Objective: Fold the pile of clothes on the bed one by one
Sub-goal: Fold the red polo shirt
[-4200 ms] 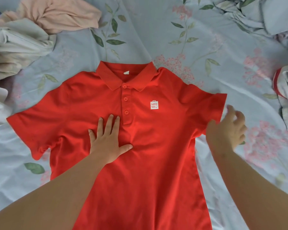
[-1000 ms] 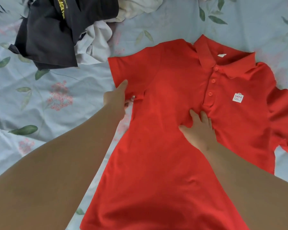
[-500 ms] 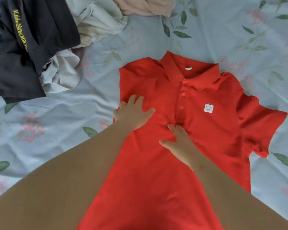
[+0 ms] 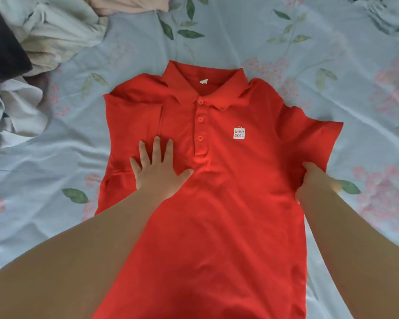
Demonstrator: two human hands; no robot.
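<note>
Pale floral bedsheet [image 4: 286, 42], wrinkled. One red polo shirt [image 4: 228, 203] face up at centre, collar far side, left-side sleeve folded inward. Left hand [image 4: 158, 171] flat on chest beside placket, fingers [image 4: 156, 147] spread straight. Right hand [image 4: 313, 183] gripping cloth at armpit below right-side sleeve. Two hands, three buttons [image 4: 200, 119], one white logo patch [image 4: 239, 133]. Unfolded clothes [image 4: 44, 38] heaped upper left

One red shirt [image 4: 228, 203] (three buttons [image 4: 200, 119]), two hands [image 4: 158, 173] [image 4: 313, 183], one heap of clothes [image 4: 55, 31].

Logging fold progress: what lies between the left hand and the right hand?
Head view: only the creased chest of the red polo shirt, below its button placket, lies between left hand and right hand.
</note>
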